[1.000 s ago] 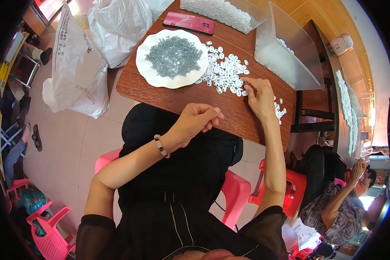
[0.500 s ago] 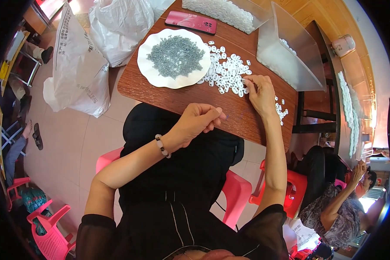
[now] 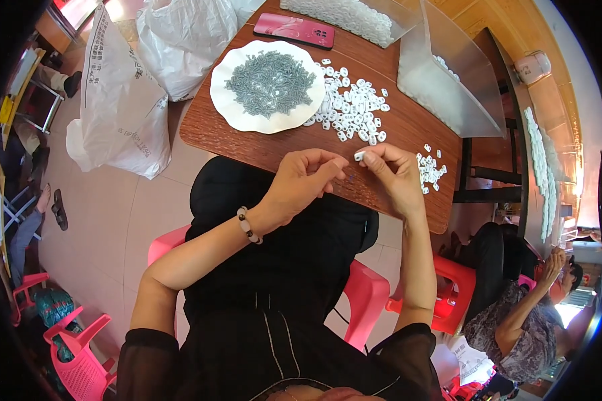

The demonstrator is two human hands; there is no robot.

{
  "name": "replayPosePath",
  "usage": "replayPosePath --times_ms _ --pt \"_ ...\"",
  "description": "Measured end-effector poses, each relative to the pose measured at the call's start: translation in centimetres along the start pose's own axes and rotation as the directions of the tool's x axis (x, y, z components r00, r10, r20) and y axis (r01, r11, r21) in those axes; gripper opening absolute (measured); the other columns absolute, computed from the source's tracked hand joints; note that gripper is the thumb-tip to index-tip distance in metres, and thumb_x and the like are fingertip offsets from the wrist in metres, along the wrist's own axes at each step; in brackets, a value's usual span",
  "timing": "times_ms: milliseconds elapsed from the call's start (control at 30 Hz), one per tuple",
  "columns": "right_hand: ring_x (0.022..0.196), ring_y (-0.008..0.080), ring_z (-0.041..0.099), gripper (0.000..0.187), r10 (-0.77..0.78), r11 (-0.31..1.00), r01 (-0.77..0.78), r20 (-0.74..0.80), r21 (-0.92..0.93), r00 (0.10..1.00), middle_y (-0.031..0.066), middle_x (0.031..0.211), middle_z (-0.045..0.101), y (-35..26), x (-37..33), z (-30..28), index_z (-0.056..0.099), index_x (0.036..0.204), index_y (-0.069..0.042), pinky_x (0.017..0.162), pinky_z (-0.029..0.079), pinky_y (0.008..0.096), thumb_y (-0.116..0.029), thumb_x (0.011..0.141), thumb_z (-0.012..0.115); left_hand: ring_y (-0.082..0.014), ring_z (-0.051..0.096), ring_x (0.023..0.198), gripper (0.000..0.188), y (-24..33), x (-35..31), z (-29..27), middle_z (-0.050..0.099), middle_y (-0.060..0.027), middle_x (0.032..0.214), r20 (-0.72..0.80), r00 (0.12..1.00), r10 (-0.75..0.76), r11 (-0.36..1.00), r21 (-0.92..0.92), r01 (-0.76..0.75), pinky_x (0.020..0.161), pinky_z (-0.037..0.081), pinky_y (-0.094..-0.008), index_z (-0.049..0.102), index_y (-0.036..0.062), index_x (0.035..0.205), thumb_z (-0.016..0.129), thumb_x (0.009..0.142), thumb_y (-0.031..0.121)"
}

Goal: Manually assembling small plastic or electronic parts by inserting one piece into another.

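Observation:
Between the thumb and fingertips of my right hand point(image 3: 396, 175) is a small white oval plastic piece point(image 3: 360, 156) with a dark hole. My left hand point(image 3: 302, 182) faces it a short way to the left, its fingers pinched together; whatever they hold is too small or hidden to name. Both hands are over the table's near edge. Beyond them lies a loose pile of white plastic pieces point(image 3: 354, 105). To its left, a white scalloped plate point(image 3: 224, 107) carries a heap of small grey pins point(image 3: 271, 83). A smaller cluster of white pieces point(image 3: 431, 172) lies right of my right hand.
A pink phone point(image 3: 294, 31) lies at the back of the wooden table point(image 3: 241, 147). Clear plastic bins point(image 3: 441, 100) with white pieces stand at the far right and back. White sacks point(image 3: 124, 107) sit on the floor at left. Another person point(image 3: 522, 327) sits at right.
My right hand has come back from the white pile toward my left hand, carrying a white oval piece. My left hand has barely shifted.

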State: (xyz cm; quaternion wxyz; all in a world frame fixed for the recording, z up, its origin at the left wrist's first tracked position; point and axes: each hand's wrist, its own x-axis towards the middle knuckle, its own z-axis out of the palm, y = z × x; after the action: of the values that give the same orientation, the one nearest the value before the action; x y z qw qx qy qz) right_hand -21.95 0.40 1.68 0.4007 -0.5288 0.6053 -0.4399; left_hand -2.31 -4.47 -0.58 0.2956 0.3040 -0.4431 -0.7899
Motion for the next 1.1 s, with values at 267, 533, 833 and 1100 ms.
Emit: replayPosePath --times_ms 267,533,833,1100 --pt "0.078 0.0171 0.055 0.015 -0.337 0.916 0.309 -0.074 -0.255 0.939 0.0053 0.082 0.065 -0.8 -2.2 2.0 0.073 0.093 -0.004 0.073 0.043 0.0258 -0.001 0.079 0.069 -0.0034 0.053 0.063 0.028 -0.1 -0.1 -0.4 0.066 -0.0010 0.080 0.115 0.984 -0.139 0.986 -0.075 0.148 0.056 0.041 -0.0168 0.068 0.0034 0.094 0.061 0.093 0.030" --pt "0.078 0.0117 0.056 0.017 -0.244 0.967 0.232 -0.130 -0.101 0.961 0.0047 0.083 0.065 -0.4 -2.8 2.5 0.069 0.099 -0.001 0.070 0.045 0.0237 -0.001 0.082 0.068 -0.0026 0.053 0.062 0.022 -0.5 -0.1 -0.3 0.067 -0.0015 0.078 0.159 0.968 -0.197 0.947 -0.224 0.229 0.056 0.042 -0.0167 0.069 0.0029 0.090 0.068 0.088 0.024" --pt "0.081 0.0089 0.062 0.013 -0.060 0.977 0.098 -0.196 0.191 0.979 0.0018 0.086 0.063 0.4 -3.3 3.9 0.065 0.098 0.004 0.075 0.049 0.0205 -0.005 0.089 0.064 -0.0022 0.053 0.062 0.018 -1.0 -0.3 0.4 0.069 -0.0022 0.079 0.029 0.999 0.020 1.000 -0.013 -0.020 0.056 0.041 -0.0163 0.070 0.0021 0.094 0.064 0.090 0.019" --pt "0.070 0.0050 0.051 0.012 0.009 0.986 0.024 -0.196 0.166 0.981 -0.0005 0.076 0.061 0.7 -3.6 3.2 0.068 0.090 0.002 0.064 0.040 0.0190 -0.009 0.089 0.065 -0.0029 0.054 0.061 0.017 -1.3 0.1 0.1 0.067 -0.0015 0.077 -0.018 0.990 0.138 0.976 0.169 -0.133 0.055 0.042 -0.0167 0.068 -0.0009 0.092 0.064 0.089 0.015"
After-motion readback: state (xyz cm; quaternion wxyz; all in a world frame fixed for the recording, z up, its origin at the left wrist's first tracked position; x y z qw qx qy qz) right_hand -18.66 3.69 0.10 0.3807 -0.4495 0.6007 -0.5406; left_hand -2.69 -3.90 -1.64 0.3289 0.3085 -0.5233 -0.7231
